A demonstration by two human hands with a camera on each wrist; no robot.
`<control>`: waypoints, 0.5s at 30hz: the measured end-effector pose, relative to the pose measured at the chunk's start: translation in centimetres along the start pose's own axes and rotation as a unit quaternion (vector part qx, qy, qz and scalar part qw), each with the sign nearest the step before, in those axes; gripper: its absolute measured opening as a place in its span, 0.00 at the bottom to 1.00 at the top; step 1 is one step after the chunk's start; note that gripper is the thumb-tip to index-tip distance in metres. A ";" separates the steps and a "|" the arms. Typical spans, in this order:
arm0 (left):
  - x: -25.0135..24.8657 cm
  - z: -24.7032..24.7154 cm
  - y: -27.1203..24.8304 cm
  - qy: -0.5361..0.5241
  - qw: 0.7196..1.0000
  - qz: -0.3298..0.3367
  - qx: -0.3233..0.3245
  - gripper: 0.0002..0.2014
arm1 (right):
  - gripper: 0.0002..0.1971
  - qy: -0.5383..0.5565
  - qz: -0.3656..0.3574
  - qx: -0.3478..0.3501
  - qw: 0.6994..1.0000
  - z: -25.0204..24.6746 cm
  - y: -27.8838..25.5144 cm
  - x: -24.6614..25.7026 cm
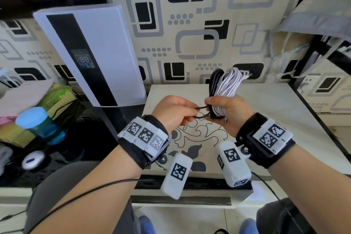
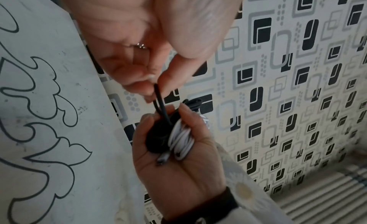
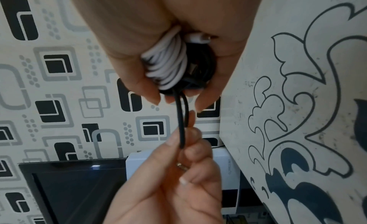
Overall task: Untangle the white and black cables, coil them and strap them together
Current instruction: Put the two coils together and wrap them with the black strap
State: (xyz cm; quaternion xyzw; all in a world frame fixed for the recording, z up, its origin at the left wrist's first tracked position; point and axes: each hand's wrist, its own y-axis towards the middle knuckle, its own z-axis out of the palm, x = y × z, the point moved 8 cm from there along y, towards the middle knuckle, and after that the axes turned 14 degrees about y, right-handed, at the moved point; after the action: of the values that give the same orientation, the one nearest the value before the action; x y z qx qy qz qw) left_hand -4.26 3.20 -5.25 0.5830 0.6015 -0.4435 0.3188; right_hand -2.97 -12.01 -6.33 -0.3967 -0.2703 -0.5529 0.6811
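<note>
From the head view I see my right hand (image 1: 227, 112) clenched around the coiled white cable (image 1: 228, 83) and coiled black cable (image 1: 214, 82) above the pale patterned worktop (image 1: 266, 112). Left wrist view: my left hand (image 2: 139, 54) pinches a thin black strap loop (image 2: 160, 101). Right wrist view: both coils lie side by side in the fist.

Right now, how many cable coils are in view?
2: the white coil and the black coil, side by side in the right hand. Left hand pinches a black loop.
</note>
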 end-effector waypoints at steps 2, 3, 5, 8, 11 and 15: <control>-0.3 -0.4 0.1 -0.018 0.999 0.035 -0.035 0.10 | 0.13 -0.008 0.018 -0.005 1.000 -0.2 0.2 -0.4; -0.5 -0.4 0.1 -0.020 0.997 0.056 -0.049 0.11 | 0.13 -0.012 0.029 -0.004 0.999 -0.2 0.2 -0.7; -1.1 -0.3 0.0 -0.021 0.993 0.091 -0.073 0.11 | 0.13 -0.022 0.041 0.011 0.999 0.0 0.1 -1.4; -1.6 -0.2 0.1 -0.031 0.987 0.128 -0.097 0.13 | 0.12 -0.019 0.048 0.048 0.997 0.6 -0.3 -2.1; -1.7 -0.1 0.2 -0.066 0.983 0.144 -0.096 0.16 | 0.13 -0.007 0.059 0.080 0.995 1.1 -0.7 -2.4; -0.9 -0.2 0.2 -0.046 0.977 0.154 -0.142 0.23 | 0.09 0.035 0.079 0.130 0.988 1.9 -1.4 -2.6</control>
State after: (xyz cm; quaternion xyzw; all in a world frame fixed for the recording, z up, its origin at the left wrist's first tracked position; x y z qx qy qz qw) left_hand -3.93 2.99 -4.35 0.5967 0.5460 -0.3252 0.4900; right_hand -4.83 -9.10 -7.09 -0.3055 -0.2836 -0.4709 0.7775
